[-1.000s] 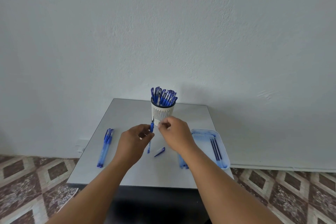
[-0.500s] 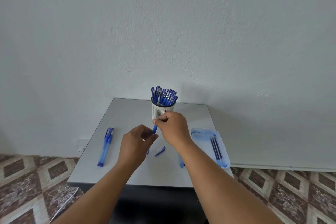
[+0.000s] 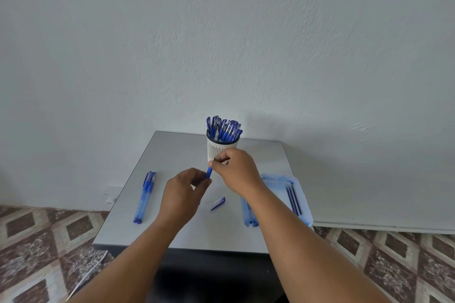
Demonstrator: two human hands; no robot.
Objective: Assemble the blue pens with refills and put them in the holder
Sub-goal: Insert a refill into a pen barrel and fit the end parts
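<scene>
A blue pen (image 3: pixel 209 173) stands nearly upright between my hands above the grey table (image 3: pixel 172 155). My left hand (image 3: pixel 182 194) holds its lower barrel, fingers curled round it. My right hand (image 3: pixel 236 172) pinches the pen's upper tip end. Behind them a white slotted holder (image 3: pixel 220 149) is packed with several blue pens. A loose blue cap (image 3: pixel 218 203) lies on the table below my hands. Dark refills (image 3: pixel 292 198) lie in a clear blue tray (image 3: pixel 278 178) at the right.
Capped blue pens (image 3: pixel 145 195) lie in a bundle on the table's left side. More clear blue barrels (image 3: pixel 249 214) lie beside the tray's left edge, partly behind my right forearm. A white wall stands close behind the table; patterned floor tiles surround it.
My right hand has moved up and left onto the pen's tip end, and the pen has tilted slightly. My left hand keeps its hold on the barrel.
</scene>
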